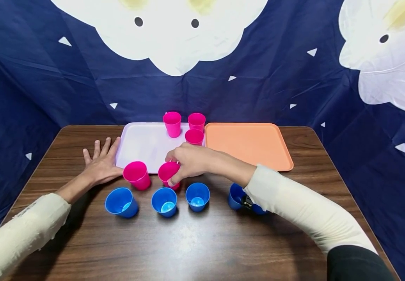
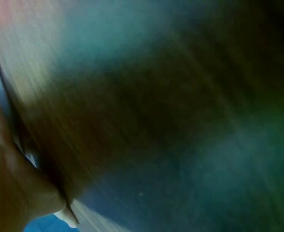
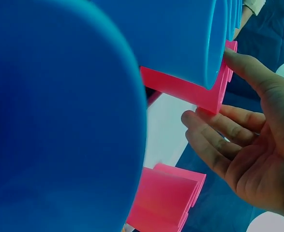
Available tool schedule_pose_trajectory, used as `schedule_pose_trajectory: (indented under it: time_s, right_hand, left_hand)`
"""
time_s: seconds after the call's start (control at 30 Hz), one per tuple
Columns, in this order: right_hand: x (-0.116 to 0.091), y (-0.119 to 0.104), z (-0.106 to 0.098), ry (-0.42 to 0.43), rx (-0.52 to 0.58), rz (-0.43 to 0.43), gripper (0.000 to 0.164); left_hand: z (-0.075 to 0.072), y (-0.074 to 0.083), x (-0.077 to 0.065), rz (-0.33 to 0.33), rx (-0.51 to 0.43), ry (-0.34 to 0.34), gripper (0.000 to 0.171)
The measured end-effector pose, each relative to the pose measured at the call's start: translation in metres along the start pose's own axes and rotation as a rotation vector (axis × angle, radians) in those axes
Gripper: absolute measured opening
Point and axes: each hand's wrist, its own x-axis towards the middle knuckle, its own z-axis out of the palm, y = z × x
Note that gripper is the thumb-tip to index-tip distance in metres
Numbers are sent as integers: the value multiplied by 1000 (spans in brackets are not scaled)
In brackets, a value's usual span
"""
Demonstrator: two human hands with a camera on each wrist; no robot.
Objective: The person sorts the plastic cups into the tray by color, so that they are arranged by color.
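Left hand (image 1: 100, 168): fingers spread wide, holding nothing, at the left edge of the lavender tray (image 1: 139, 144). Outer pink cup (image 1: 137, 176) sits just right of its thumb. Blue cups (image 1: 164, 203) run in a row on the near side of both hands. Middle pink cup (image 1: 165, 176) is between thumb and fingers of the right hand (image 1: 193, 160), gap about cup-wide; can't tell if it's firmly gripped. Far pink cups (image 1: 172, 124) stand beyond that hand, orange tray (image 1: 248, 136) to its right.

Handling: looks like thin plastic, so likely light, fairly stiff, slightly slick, hard to break. Best hold: thumb and fingers opposed just below the rim, light squeeze; too hard could flex the wall.
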Motion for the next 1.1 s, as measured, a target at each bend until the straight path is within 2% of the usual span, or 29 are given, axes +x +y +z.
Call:
schedule_pose_trajectory:
  time_s: [0.23, 0.63, 1.1]
  right_hand:
    - [1, -2, -4, 61, -24, -3, 75]
    - [16, -1, -25, 114, 54, 35, 72]
    - [45, 23, -40, 197, 31, 118, 71]
  left_hand:
    - [0, 0, 0, -5, -2, 11, 143]
    - [1, -2, 0, -2, -7, 5, 142]
    - [3, -6, 3, 11, -35, 15, 143]
